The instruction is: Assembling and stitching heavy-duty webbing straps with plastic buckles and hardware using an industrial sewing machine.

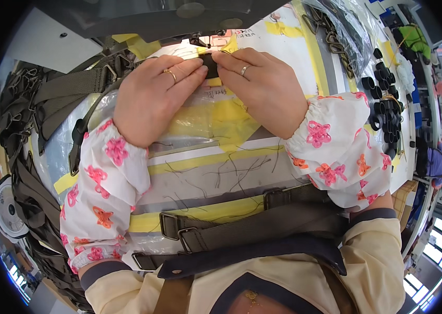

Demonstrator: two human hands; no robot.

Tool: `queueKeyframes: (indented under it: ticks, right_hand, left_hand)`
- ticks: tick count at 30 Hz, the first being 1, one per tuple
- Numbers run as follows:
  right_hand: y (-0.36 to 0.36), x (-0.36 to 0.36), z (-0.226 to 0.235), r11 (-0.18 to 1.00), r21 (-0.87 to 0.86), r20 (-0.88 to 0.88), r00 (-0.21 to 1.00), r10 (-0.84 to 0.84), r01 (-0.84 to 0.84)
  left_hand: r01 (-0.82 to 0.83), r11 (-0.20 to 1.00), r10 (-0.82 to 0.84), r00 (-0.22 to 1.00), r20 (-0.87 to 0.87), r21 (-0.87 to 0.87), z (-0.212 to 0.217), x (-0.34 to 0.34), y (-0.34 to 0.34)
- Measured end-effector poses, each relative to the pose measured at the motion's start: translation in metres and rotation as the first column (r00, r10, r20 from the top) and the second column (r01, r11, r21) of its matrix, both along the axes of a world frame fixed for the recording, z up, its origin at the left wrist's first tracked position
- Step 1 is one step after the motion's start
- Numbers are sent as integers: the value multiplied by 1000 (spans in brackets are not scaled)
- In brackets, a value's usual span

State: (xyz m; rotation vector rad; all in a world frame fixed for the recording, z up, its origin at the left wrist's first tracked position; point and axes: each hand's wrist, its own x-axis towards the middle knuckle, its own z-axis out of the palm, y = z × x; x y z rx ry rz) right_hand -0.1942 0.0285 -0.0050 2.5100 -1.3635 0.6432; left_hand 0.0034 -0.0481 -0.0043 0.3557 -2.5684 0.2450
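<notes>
Under the lit presser foot of a sewing machine, a short dark webbing strap lies on the white work surface. My left hand comes in from the left, its fingers closed and pressing the strap's left edge. From the other side, my right hand has thumb and fingers drawn together on the strap's right edge. Both sets of fingertips are close to the needle area, and the strap's far end is partly hidden by the machine.
Dark straps with metal buckles pile up at the left. More buckled webbing lies across the near edge. Loose thread ends litter the taped surface. Black rings and a plastic bag with metal loops are at the right.
</notes>
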Motion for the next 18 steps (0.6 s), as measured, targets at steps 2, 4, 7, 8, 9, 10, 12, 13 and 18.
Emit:
queueKeyframes:
  ticks: [2,4,7,8,9,10,12,13,18]
  right_hand:
    - [1,2,-1,1000,3,17,1000,6,-6]
    - [1,1,-1,1000,-5,125,992,-16,17]
    - [2,-1,-4,995,63,167,982,-86,77]
    - [0,-2,-3,995,55,167,982,-88,80]
    - [0,-2,-3,998,27,176,983,-59,55]
    - [0,-2,-2,1000,-2,184,983,-29,30]
    - [2,1,0,998,-15,124,991,-59,62]
    - [4,2,2,995,-28,64,994,-91,93]
    - [5,5,11,991,5,-31,991,-130,130]
  left_hand:
    - [54,998,-55,998,29,42,1,2,-9]
    - [48,997,-50,999,22,63,1,0,-10]
    - [45,991,-47,999,13,122,3,-3,-7]
    - [44,986,-47,999,10,164,5,-4,-6]
    - [45,986,-48,999,10,162,5,-4,-5]
    - [31,976,-39,999,30,214,6,-4,-4]
    - [17,966,-31,998,50,257,7,-4,-1]
    - [-8,960,-8,998,55,281,5,-3,3]
    - [-178,956,178,984,19,234,5,-4,17]
